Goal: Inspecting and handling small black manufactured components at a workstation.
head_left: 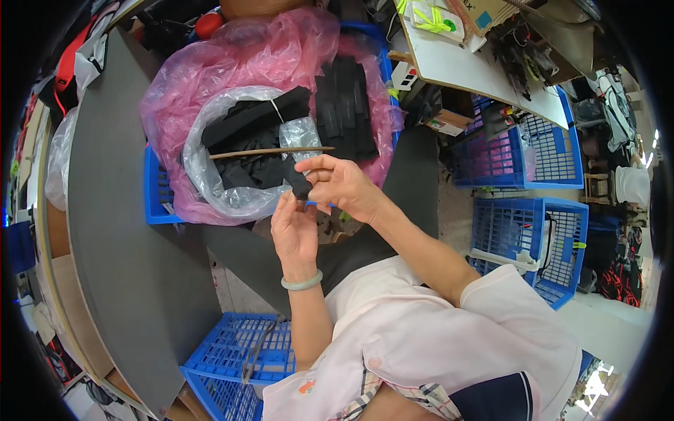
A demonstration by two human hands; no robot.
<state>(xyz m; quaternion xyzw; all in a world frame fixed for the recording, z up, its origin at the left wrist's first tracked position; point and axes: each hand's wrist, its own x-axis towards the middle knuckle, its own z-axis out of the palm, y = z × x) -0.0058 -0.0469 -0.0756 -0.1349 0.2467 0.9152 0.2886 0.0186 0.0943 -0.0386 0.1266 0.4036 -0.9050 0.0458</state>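
Observation:
A small black strip (299, 181), which looks like fabric or webbing, is pinched between my two hands above the near edge of a clear plastic bag (210, 198). My left hand (295, 231), with a pale bangle on its wrist, holds the strip's lower end in its fingertips. From the right, my right hand (344, 186) grips the same strip with thumb and fingers closed. Many similar black pieces (256, 170) lie inside the bag. A thin wooden stick (270, 151) lies across its opening. Beside it are stacked black strips (342, 105) on pink plastic.
Pink plastic sheeting (168, 98) lines the blue crate (160, 200) in front of me. A grey panel (119, 231) rises at the left. Blue baskets stand at the lower left (239, 351) and right (509, 231). A white-topped table (463, 67) juts in at the upper right.

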